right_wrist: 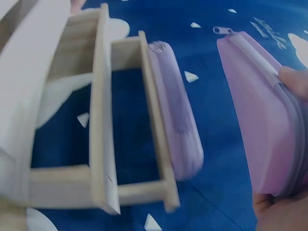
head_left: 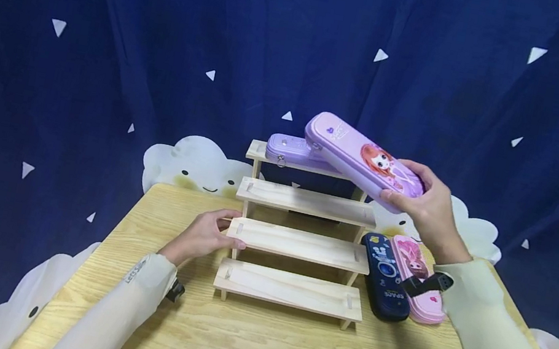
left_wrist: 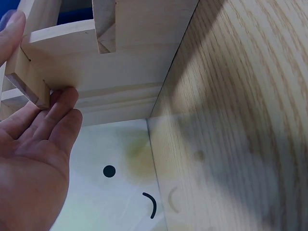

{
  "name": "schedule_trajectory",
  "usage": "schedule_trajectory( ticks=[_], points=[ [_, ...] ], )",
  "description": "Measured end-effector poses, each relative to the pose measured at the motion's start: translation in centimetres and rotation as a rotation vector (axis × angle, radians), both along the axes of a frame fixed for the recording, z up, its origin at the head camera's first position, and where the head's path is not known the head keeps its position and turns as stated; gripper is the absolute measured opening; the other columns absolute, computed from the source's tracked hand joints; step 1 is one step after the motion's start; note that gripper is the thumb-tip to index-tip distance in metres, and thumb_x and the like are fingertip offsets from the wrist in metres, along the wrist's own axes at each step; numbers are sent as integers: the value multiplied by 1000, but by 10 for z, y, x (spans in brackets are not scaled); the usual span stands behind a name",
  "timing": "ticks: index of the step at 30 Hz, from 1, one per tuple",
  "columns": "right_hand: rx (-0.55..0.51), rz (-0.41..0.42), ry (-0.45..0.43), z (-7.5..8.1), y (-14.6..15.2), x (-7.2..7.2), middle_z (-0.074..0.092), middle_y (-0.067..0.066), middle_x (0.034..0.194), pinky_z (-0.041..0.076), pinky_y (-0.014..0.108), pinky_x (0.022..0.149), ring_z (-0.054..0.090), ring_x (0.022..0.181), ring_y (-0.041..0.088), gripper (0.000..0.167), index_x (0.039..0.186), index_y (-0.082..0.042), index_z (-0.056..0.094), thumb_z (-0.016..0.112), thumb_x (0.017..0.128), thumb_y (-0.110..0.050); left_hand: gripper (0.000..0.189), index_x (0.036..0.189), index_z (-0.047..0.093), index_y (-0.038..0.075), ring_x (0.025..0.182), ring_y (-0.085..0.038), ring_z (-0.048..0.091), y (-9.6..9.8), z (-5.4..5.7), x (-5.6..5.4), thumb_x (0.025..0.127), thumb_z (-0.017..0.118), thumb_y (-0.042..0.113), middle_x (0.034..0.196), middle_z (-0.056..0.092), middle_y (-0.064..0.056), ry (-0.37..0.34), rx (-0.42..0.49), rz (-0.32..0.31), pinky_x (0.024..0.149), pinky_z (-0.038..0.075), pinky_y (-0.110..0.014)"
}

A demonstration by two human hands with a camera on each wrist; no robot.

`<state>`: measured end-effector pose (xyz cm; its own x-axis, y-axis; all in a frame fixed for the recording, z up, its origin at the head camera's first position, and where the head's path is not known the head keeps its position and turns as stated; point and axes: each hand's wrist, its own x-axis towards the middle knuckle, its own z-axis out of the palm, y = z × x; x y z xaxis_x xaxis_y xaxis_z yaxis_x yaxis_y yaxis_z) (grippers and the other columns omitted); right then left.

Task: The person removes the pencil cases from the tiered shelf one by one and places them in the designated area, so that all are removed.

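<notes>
My right hand (head_left: 434,205) grips the right end of a pink-and-purple pencil case (head_left: 351,150) with a red-haired girl on its lid. It is held up in the air, tilted, its left end higher. In the head view it overlaps a lilac pencil case (head_left: 291,149) that lies on the top step of a wooden tiered rack (head_left: 301,244). My left hand (head_left: 207,233) holds the left end of the rack's second step from the bottom, thumb at the front edge. The left wrist view shows its fingers (left_wrist: 65,120) curled under the board.
To the rack's right, a dark blue space pencil case (head_left: 385,277) and a pink pencil case (head_left: 416,273) lie side by side on the wooden table (head_left: 249,344). Behind hangs a blue curtain (head_left: 280,43) with white triangles, and white cloud shapes (head_left: 192,159) line the table's back.
</notes>
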<state>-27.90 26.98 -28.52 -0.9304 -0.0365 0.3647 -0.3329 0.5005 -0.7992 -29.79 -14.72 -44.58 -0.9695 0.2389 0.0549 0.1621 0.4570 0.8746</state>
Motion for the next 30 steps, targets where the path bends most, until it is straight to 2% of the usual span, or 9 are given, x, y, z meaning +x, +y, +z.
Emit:
schedule_trajectory(
  ticks=[5, 10, 16, 22, 26, 30],
  points=[
    [-19, -106, 41, 8, 23, 3, 53, -5, 132, 51, 7, 80, 51, 112, 12, 69, 148, -22, 48, 79, 88, -34, 85, 143, 56, 16, 135, -37, 56, 0, 1, -1, 69, 94, 35, 145, 59, -18, -2, 20, -6, 116, 43, -56],
    [-92, -186, 66, 10, 46, 4, 53, -12, 126, 51, 5, 78, 50, 110, 10, 67, 147, -21, 50, 80, 88, -26, 83, 142, 57, 17, 137, -37, 55, 1, 1, 0, 69, 94, 34, 146, 59, -16, -7, 26, -5, 116, 42, -56],
    [-224, -243, 79, 10, 70, 8, 54, -10, 122, 51, 4, 76, 51, 107, 10, 67, 143, -19, 53, 84, 84, -17, 81, 142, 57, 15, 136, -38, 55, 1, 0, 0, 72, 93, 31, 145, 59, -17, 2, 21, -4, 115, 44, -56],
    [-286, -297, 86, 4, 93, 12, 55, -10, 121, 50, 2, 77, 52, 108, 10, 70, 144, -16, 53, 85, 82, -16, 83, 141, 58, 18, 136, -36, 56, 0, 1, 1, 69, 93, 38, 145, 60, -14, 6, 8, 3, 115, 45, -53],
    [-417, -321, 107, -4, 106, 13, 57, -8, 119, 52, 3, 75, 53, 107, 10, 71, 140, -13, 56, 88, 77, -10, 83, 142, 57, 18, 137, -36, 55, 0, 3, 2, 69, 93, 37, 146, 59, -15, 1, 10, 1, 116, 44, -53],
    [-456, -425, 87, -11, 117, 15, 57, -11, 114, 50, 2, 71, 54, 103, 6, 70, 139, -15, 58, 89, 76, -9, 82, 142, 57, 18, 137, -36, 55, 1, 2, 1, 70, 93, 34, 145, 60, -15, -3, 23, -4, 116, 44, -53]
  ],
)
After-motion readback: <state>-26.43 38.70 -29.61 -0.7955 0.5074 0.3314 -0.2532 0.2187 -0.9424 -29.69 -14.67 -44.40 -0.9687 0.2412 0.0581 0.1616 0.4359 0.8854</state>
